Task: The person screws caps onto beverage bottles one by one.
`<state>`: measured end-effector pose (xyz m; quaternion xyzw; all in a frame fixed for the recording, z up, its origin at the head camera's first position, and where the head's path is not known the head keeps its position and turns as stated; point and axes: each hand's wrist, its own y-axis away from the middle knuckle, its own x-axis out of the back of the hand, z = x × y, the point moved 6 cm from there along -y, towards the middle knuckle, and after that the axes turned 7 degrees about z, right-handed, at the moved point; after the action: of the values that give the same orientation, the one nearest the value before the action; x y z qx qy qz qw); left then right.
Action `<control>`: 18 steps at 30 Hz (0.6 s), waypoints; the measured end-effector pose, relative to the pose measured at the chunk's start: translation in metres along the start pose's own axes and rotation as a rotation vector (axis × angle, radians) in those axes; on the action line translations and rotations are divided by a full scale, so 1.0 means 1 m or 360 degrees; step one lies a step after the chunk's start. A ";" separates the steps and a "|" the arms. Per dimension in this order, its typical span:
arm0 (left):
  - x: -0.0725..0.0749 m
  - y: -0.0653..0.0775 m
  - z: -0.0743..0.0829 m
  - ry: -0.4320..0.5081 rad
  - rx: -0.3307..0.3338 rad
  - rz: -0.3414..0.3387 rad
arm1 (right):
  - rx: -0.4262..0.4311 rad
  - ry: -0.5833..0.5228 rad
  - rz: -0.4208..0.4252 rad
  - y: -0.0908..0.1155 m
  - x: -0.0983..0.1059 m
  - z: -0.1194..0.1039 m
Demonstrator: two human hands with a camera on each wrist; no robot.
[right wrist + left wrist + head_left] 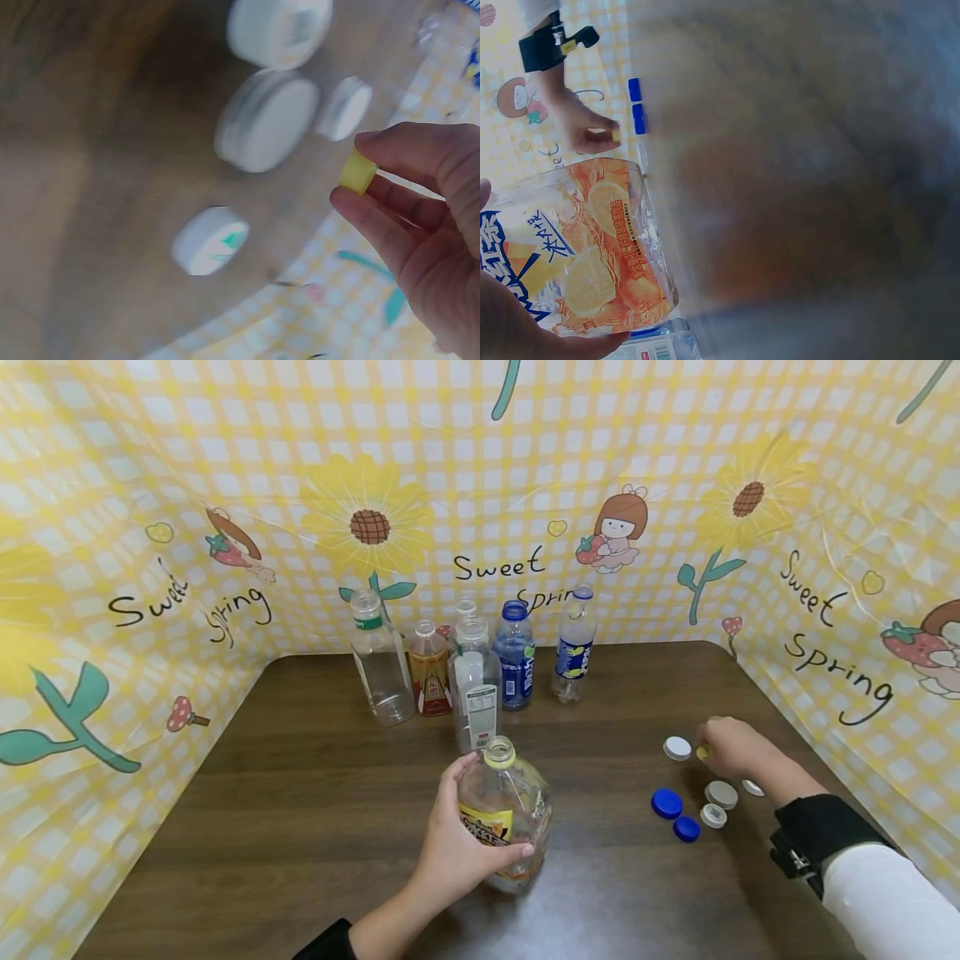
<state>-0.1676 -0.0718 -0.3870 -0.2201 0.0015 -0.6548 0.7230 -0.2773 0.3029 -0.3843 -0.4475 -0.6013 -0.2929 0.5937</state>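
Observation:
My left hand (457,852) grips a wide clear plastic bottle (528,802) with a yellow neck ring and no cap. In the left wrist view its label (592,255) shows orange slices. At the right, my right hand (731,747) pinches a small yellow bottle cap (358,172) between thumb and fingertips, close over the table. Around that hand lie white caps (677,748), a large white one (270,124) among them, and two blue caps (667,803). A white cap with a green print (211,241) shows in the right wrist view.
Several uncapped bottles stand along the back: a tall clear one (378,668), one with a red-brown label (430,677), a clear one with a white label (480,706), and two with blue labels (516,664). A checked cloth (480,485) walls the brown table (315,802).

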 end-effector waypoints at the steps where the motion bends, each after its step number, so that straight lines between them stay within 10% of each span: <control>1: 0.000 0.000 0.000 -0.0005 0.0003 0.0001 | 0.0037 0.0003 0.0020 -0.002 0.004 -0.006; 18: -0.005 -0.015 0.002 -0.0041 -0.0031 0.0013 | 0.0784 -0.0117 0.0183 -0.046 0.088 -0.163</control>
<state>-0.1824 -0.0676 -0.3817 -0.2354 -0.0006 -0.6489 0.7235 -0.2354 0.1558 -0.2696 -0.3332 -0.6492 -0.0870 0.6782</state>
